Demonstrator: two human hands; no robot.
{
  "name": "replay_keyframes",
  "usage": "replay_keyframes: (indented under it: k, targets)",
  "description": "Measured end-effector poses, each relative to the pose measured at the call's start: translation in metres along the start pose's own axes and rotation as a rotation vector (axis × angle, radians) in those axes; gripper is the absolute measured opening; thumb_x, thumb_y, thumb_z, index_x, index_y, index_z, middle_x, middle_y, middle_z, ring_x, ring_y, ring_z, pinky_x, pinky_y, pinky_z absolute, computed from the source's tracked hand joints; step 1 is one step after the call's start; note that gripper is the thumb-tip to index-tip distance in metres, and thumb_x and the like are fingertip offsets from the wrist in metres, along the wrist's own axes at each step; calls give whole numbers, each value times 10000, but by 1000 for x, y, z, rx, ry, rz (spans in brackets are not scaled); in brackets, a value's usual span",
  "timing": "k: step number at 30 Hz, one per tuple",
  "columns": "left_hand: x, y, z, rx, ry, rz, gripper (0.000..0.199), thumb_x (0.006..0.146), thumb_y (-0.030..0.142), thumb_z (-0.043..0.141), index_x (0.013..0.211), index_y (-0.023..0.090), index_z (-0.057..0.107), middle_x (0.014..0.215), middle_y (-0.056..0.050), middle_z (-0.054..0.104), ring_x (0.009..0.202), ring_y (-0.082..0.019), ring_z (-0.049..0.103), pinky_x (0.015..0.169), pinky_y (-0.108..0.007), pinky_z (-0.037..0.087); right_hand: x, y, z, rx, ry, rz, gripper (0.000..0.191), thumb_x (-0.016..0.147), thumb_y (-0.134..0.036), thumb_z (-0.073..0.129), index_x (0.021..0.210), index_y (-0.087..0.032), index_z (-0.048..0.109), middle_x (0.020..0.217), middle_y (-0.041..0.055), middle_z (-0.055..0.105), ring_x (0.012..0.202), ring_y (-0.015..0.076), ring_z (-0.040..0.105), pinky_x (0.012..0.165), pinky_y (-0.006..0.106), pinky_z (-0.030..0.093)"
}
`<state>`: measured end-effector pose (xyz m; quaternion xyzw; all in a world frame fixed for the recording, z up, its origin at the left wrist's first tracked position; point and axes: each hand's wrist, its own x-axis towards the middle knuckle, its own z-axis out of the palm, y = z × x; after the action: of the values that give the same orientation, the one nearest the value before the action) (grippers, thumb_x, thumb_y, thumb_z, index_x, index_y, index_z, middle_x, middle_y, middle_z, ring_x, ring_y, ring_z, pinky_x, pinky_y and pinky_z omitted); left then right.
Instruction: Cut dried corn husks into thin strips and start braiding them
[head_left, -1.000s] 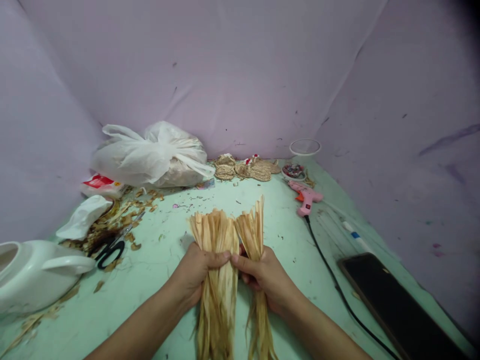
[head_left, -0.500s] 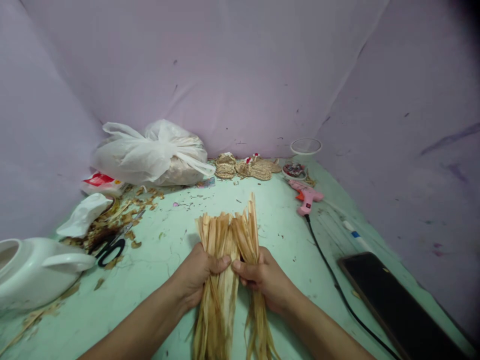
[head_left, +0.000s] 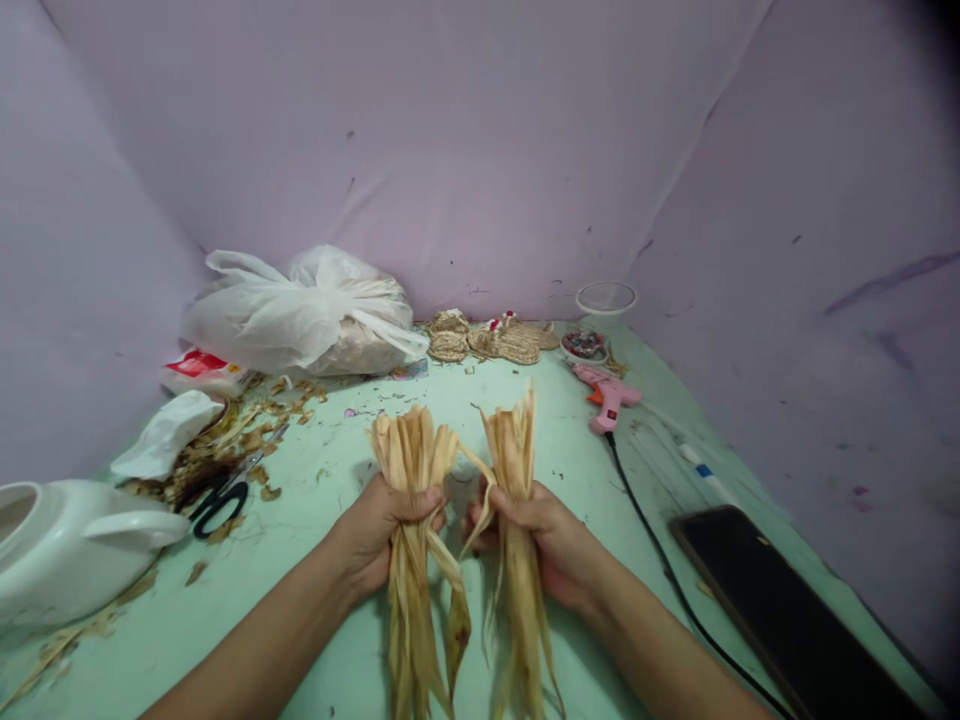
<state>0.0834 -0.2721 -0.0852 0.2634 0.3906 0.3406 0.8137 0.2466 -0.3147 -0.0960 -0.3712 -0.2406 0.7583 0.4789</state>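
Observation:
Two bundles of dry, straw-coloured husk strips stand upright over the green table, side by side with a gap between them. My left hand is wrapped round the middle of the left bundle, thumb across its front. Around the right bundle my right hand is closed, its thumb pressing on the strips. One thin strip bends across the gap between the two bundles near their tops. Loose strip ends hang below both hands.
At the left are a white watering can, black-handled scissors and husk scraps. Behind lie a white plastic bag and woven pieces. To the right are a pink glue gun, its black cord and a dark phone.
My hands have moved apart, and the husk strips that were close together are now two separate bundles. The view has shifted slightly.

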Motion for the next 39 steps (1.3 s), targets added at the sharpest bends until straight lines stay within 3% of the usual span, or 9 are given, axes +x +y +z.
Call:
replay_keyframes:
  k: [5, 8, 12, 15, 20, 24, 31, 34, 39]
  targets:
    - [5, 16, -10, 34, 127, 31, 178, 495, 59, 715, 600, 95, 575, 504, 16, 524, 415, -68, 480, 381, -152, 385, -12, -34, -9, 204, -21, -24, 257, 564, -225, 750, 750, -176, 580, 506, -88, 389, 402, 33, 312, 444, 179, 412]
    - [7, 20, -12, 40, 202, 11, 127, 528, 35, 670, 589, 89, 572, 491, 6, 523, 415, -81, 495, 394, -170, 410, -28, -61, -14, 240, 23, -165, 242, 587, -174, 713, 778, -202, 567, 515, -104, 315, 379, 13, 165, 315, 86, 229]
    - [7, 17, -11, 62, 202, -3, 111, 545, 38, 674, 609, 78, 593, 497, -13, 551, 421, -93, 512, 407, -181, 417, -39, -77, -18, 151, 54, -273, 227, 624, -320, 693, 752, -222, 534, 503, -115, 231, 384, 22, 13, 280, 112, -10]
    - [3, 11, -6, 66, 175, -13, 187, 544, 62, 703, 722, 68, 646, 608, -47, 631, 499, -110, 566, 475, -192, 453, -29, -59, -12, 76, 114, -219, 365, 516, -372, 766, 721, -205, 513, 500, -117, 235, 404, 19, 41, 303, 132, 25]
    - [-5, -5, 8, 2, 78, -51, 327, 518, 109, 759, 831, 86, 666, 732, -77, 683, 653, -169, 628, 618, -247, 500, -7, -7, 13, -221, 232, 83, 412, 484, -384, 788, 695, -172, 504, 433, -114, 303, 357, 9, 161, 316, 164, 60]
    - [-7, -11, 16, -42, 3, -52, 347, 513, 127, 771, 842, 83, 670, 742, -94, 683, 708, -209, 636, 700, -314, 511, -4, 9, 18, -254, 228, 94, 428, 499, -433, 770, 649, -178, 461, 441, -108, 317, 360, 11, 191, 331, 177, 78]
    - [-1, -8, 7, 139, 209, -29, 159, 534, 156, 732, 585, 86, 599, 526, -28, 582, 412, -89, 501, 414, -198, 414, -1, 4, 5, -225, 263, 33, 406, 539, -412, 752, 650, -176, 440, 442, -101, 326, 383, 21, 223, 365, 186, 90]
    - [0, -7, 4, 104, 176, -3, 207, 531, 188, 734, 541, 102, 546, 453, 18, 493, 369, -46, 419, 358, -152, 314, 0, 4, 6, -212, 250, 1, 397, 545, -403, 747, 673, -175, 448, 453, -81, 392, 390, 30, 278, 363, 182, 97]
    - [-1, -7, 7, 87, 126, -15, 311, 473, 188, 771, 697, 114, 569, 430, 70, 440, 335, -8, 308, 331, -127, 209, 0, 7, 8, -209, 211, -12, 370, 569, -396, 737, 728, -153, 508, 453, -65, 449, 384, 38, 348, 355, 166, 146]
